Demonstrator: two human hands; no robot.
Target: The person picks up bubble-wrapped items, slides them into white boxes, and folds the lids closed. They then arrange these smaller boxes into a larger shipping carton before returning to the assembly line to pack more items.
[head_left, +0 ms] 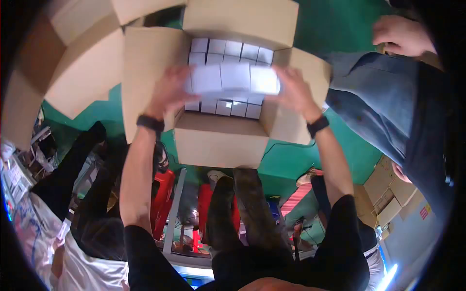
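Note:
A row of three small white boxes (235, 78) is squeezed end to end between my two hands, above an open cardboard carton (221, 140). My left hand (171, 89) presses on the row's left end, its fingers slightly blurred. At the opposite end, my right hand (294, 92) grips the last box. Inside the carton, several more white boxes (233, 48) stand in rows, partly hidden by the held row. The carton's flaps are folded outward on all sides. Dark bands circle both my wrists.
More open cartons (85, 63) crowd the left side. On the right stands a person in blue-grey trousers (378, 102), a hand (403, 36) showing above. Other people sit at the lower left. Stacked cartons (388, 194) are at the right, and a dark cable (286, 144) crosses the green floor (335, 29).

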